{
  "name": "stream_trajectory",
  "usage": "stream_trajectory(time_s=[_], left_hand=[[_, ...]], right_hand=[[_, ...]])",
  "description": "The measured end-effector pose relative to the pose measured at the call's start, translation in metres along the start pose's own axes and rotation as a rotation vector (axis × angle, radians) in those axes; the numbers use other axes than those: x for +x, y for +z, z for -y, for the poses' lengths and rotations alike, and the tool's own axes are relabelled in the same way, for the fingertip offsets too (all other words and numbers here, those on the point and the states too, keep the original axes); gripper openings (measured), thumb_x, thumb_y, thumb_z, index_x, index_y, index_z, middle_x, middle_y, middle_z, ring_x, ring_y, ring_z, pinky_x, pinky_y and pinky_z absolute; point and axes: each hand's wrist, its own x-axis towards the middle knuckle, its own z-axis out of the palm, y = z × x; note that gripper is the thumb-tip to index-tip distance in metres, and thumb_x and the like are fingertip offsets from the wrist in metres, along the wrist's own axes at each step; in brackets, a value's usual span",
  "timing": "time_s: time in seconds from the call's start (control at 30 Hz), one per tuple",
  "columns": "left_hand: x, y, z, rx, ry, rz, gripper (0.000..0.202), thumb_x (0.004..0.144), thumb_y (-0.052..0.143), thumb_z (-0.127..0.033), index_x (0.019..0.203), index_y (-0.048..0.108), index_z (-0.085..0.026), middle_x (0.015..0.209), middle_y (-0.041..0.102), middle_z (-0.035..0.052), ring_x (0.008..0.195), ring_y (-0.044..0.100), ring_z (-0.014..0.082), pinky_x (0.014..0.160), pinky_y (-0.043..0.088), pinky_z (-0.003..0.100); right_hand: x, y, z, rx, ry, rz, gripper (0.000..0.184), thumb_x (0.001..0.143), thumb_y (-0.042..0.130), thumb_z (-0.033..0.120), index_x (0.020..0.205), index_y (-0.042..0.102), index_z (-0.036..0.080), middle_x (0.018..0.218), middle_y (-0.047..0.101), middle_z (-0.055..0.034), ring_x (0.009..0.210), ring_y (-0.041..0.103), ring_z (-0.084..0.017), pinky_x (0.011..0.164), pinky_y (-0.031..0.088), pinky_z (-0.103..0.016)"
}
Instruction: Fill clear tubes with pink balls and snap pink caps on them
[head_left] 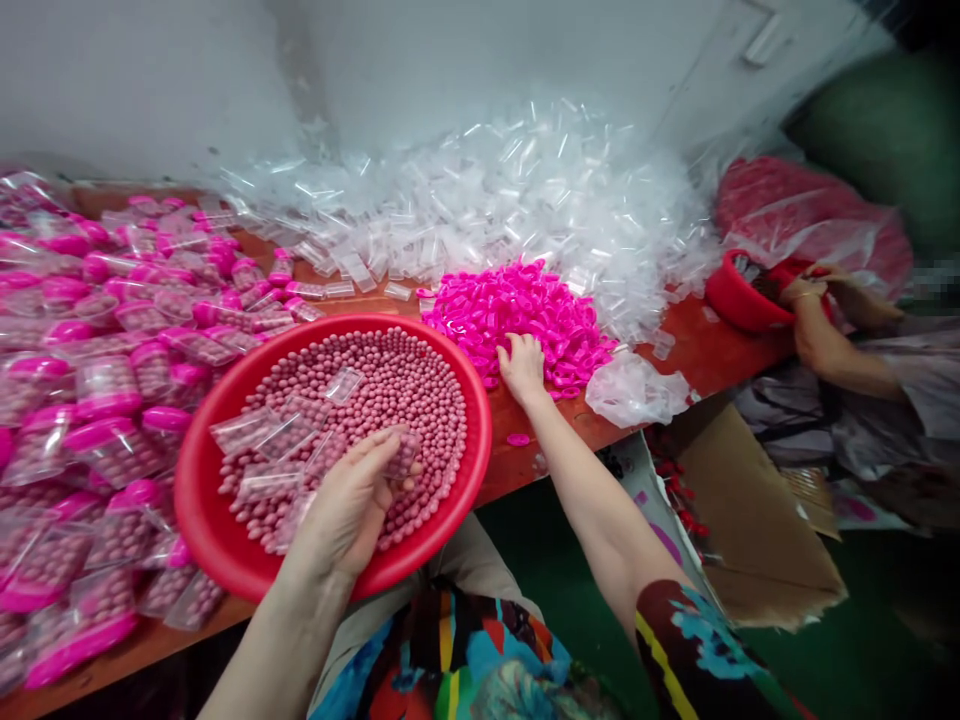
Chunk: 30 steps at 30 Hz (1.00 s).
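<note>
Head view shows me the left hand grasping a clear case of pink beads, probably light, slick and brittle, best pinched by its edges, over the red basin, while the right hand touches pink caps, its grip unclear to me.

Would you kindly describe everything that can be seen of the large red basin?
The basin is round and wide, with a rounded rim, and looks like plastic. It stands mouth up at the front edge of the brown table, jutting past it over the person's lap. Dusty-pink beads cover much of its inside, and several clear containers lie on them toward the left. The left hand holds another container above the beads; its forearm hides part of the rim.
</note>
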Motion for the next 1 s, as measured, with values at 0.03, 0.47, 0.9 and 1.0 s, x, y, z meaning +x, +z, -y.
stream_trajectory(time_s=[0.03,0.47,0.9,1.0], left_hand=[[0.000,0.000,0.000,-0.010,0.000,0.012,0.021,0.074,0.078,-0.018,0.095,0.074,-0.014,0.092,0.073,0.0033,0.075,0.067,0.0129,0.065,0.055,0.023],[-0.011,0.010,0.005,-0.107,0.045,0.154,0.026,0.078,0.078,-0.018,0.103,0.072,-0.016,0.096,0.072,0.0035,0.077,0.066,0.0110,0.068,0.055,0.021],[-0.013,0.000,0.012,-0.169,0.071,0.184,0.025,0.076,0.080,-0.022,0.100,0.073,-0.018,0.094,0.069,0.0012,0.076,0.062,0.0093,0.070,0.052,0.021],[-0.012,-0.001,0.011,-0.177,0.082,0.180,0.022,0.076,0.080,-0.021,0.097,0.073,-0.018,0.093,0.069,0.0015,0.076,0.062,0.0097,0.067,0.050,0.020]], right_hand=[[0.002,0.000,0.001,0.005,0.003,-0.002,0.026,0.086,0.061,0.026,0.107,0.068,0.012,0.119,0.064,-0.0202,0.119,0.052,-0.032,0.109,0.034,-0.056],[-0.116,-0.068,0.125,0.763,-0.088,0.532,0.022,0.089,0.067,0.040,0.103,0.067,0.022,0.101,0.073,-0.0039,0.091,0.068,-0.017,0.085,0.056,-0.032],[-0.137,-0.070,0.128,0.030,-0.796,0.285,0.031,0.097,0.053,0.021,0.125,0.064,0.027,0.123,0.070,-0.0097,0.111,0.062,-0.028,0.097,0.044,-0.051],[-0.143,-0.070,0.130,0.103,-0.787,0.283,0.030,0.097,0.051,0.019,0.122,0.066,0.029,0.123,0.069,-0.0081,0.113,0.062,-0.026,0.099,0.045,-0.049]])
